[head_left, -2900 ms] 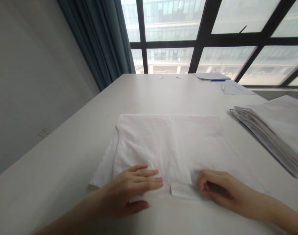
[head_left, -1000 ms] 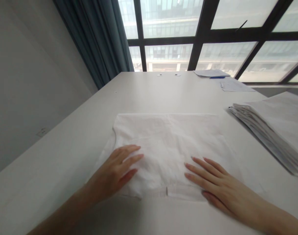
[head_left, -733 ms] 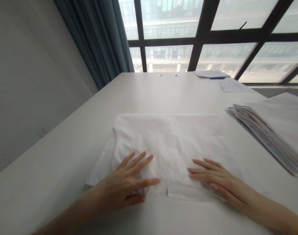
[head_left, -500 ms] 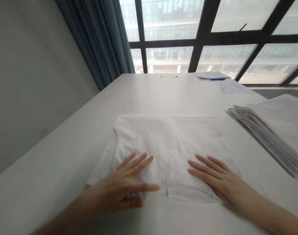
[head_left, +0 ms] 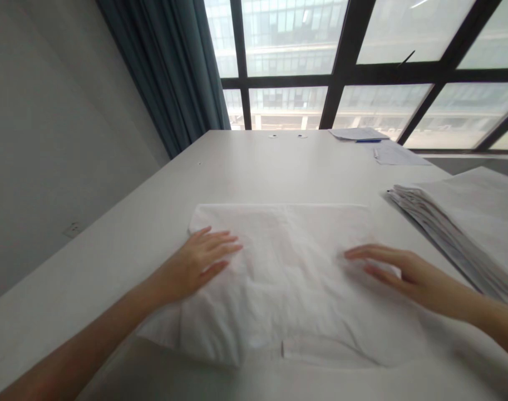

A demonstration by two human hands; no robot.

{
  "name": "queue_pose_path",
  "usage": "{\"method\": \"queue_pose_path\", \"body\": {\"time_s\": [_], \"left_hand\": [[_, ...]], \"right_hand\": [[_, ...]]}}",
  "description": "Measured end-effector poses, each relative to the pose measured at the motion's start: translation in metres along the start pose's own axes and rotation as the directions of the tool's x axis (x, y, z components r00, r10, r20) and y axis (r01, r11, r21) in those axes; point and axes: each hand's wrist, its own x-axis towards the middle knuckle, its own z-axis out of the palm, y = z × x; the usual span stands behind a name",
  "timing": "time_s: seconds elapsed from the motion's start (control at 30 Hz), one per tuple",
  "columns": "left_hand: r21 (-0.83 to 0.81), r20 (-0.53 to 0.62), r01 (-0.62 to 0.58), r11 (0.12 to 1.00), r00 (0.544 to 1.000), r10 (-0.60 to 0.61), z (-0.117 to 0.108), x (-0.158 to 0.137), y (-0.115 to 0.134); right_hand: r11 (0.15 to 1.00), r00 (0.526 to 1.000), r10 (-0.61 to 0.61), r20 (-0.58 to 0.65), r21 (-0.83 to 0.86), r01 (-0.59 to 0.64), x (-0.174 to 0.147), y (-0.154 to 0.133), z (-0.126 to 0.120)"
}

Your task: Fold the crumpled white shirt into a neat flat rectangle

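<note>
A white piece of folded cloth [head_left: 287,267], perhaps a garment, lies spread on the white table in front of me. Its far edge is a straight fold, and small creases run over the middle. A narrow flap or slit shows at its near edge. My left hand [head_left: 206,256] rests on the cloth's left side, fingers stretched toward the right. Over the right side is my right hand [head_left: 387,270], slightly blurred, with fingers extended and holding nothing; whether its fingertips touch the cloth I cannot tell.
At the right, a stack of folded white cloth [head_left: 479,217] sits on the table [head_left: 254,172]. Papers [head_left: 358,133] and a blue pen [head_left: 368,141] lie at the far right corner. A wall [head_left: 49,139] is on the left, a dark curtain [head_left: 174,72] and windows behind.
Both hands have moved away from me over the cloth, the right one also outward to the right. The cloth's near left part now lies more spread out toward me.
</note>
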Motion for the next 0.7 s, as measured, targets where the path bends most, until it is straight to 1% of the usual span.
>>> {"method": "queue_pose_path", "body": {"time_s": [0.03, 0.07, 0.1, 0.13, 0.17, 0.2, 0.23, 0.3, 0.37, 0.47, 0.57, 0.7], "left_hand": [[0.04, -0.092, 0.096, 0.995, 0.992, -0.092, 0.002, 0.007, -0.017], [0.066, -0.173, 0.189, 0.98, 0.969, -0.176, 0.003, 0.015, -0.034], [0.076, -0.246, 0.284, 0.956, 0.934, -0.258, 0.005, 0.022, -0.051], [0.078, -0.3, 0.384, 0.92, 0.889, -0.346, 0.007, 0.029, -0.067], [0.065, -0.327, 0.473, 0.879, 0.842, -0.429, 0.009, 0.034, -0.081], [0.058, -0.321, 0.546, 0.835, 0.803, -0.503, 0.011, 0.039, -0.092], [0.066, -0.298, 0.601, 0.797, 0.774, -0.559, 0.014, 0.042, -0.101], [0.083, -0.279, 0.634, 0.769, 0.755, -0.593, 0.019, 0.046, -0.111], [0.125, -0.285, 0.639, 0.759, 0.756, -0.59, 0.023, 0.047, -0.112], [0.18, -0.283, 0.643, 0.744, 0.759, -0.587, 0.025, 0.048, -0.11], [0.121, -0.267, 0.651, 0.749, 0.748, -0.608, 0.025, 0.052, -0.111], [0.036, -0.309, 0.672, 0.74, 0.712, -0.631, 0.026, 0.056, -0.116]], "right_hand": [[0.998, 0.993, 0.044, -0.109, -0.039, -0.049, 0.009, 0.015, -0.005], [0.993, 0.975, 0.069, -0.213, -0.082, -0.088, 0.019, 0.031, -0.009], [0.985, 0.954, 0.083, -0.288, -0.12, -0.122, 0.029, 0.047, -0.012], [0.976, 0.936, 0.086, -0.34, -0.158, -0.147, 0.04, 0.061, -0.013], [0.965, 0.915, 0.09, -0.393, -0.193, -0.177, 0.05, 0.074, -0.014], [0.949, 0.898, 0.106, -0.427, -0.226, -0.219, 0.06, 0.085, -0.014], [0.942, 0.89, 0.112, -0.442, -0.238, -0.237, 0.07, 0.094, -0.013], [0.932, 0.882, 0.12, -0.456, -0.255, -0.259, 0.085, 0.107, -0.009], [0.924, 0.872, 0.127, -0.473, -0.264, -0.278, 0.094, 0.116, -0.005], [0.911, 0.849, 0.142, -0.509, -0.269, -0.313, 0.099, 0.126, -0.001], [0.908, 0.831, 0.148, -0.536, -0.259, -0.329, 0.098, 0.136, -0.001], [0.919, 0.808, 0.165, -0.566, -0.209, -0.335, 0.097, 0.144, -0.003]]}}
